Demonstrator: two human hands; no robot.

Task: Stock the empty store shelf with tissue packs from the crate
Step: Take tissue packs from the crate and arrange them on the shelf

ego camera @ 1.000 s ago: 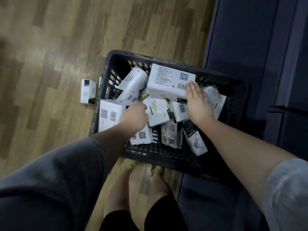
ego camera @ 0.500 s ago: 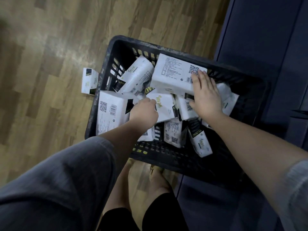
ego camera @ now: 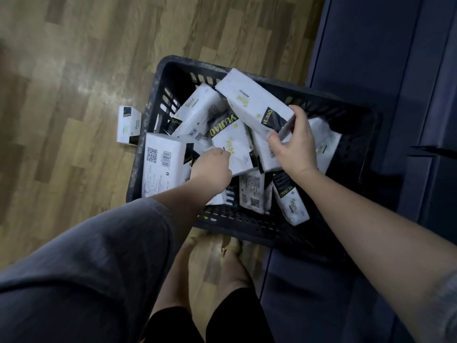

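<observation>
Tipped up since a moment ago, top tissue pack (ego camera: 252, 105) now pinched in right hand (ego camera: 295, 144) above crate (ego camera: 247, 226), left hand (ego camera: 212, 168) closing on another, neither shelved yet.

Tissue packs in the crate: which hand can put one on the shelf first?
Right. The right hand already grips a raised tissue pack by its end; the left hand only reaches among packs in the crate.
</observation>
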